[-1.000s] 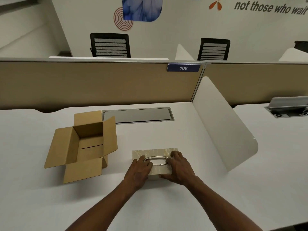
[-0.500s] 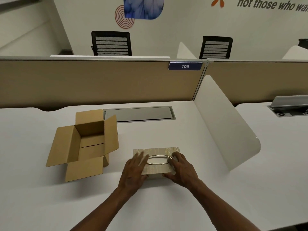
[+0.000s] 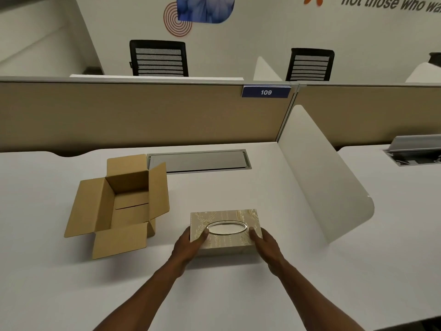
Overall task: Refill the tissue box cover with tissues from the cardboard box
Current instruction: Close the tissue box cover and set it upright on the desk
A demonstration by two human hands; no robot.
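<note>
Tissue box cover [image 3: 225, 229] stands on the white desk [image 3: 238, 295], right of the open cardboard box [image 3: 119, 204]. It looks stiff and light; best held by its short ends. Left hand [image 3: 189, 246] and right hand [image 3: 266, 247] now clasp those ends, where a moment earlier they lay upon its top.

One open cardboard box [image 3: 119, 204] sits left of centre, one patterned tissue box cover [image 3: 224, 229] at centre. Two hands: the left hand [image 3: 189, 247] and the right hand [image 3: 267, 247]. Two black mesh office chairs [image 3: 158, 58] [image 3: 309, 64] stand at the top. One blue "109" desk number plate [image 3: 266, 91].
</note>
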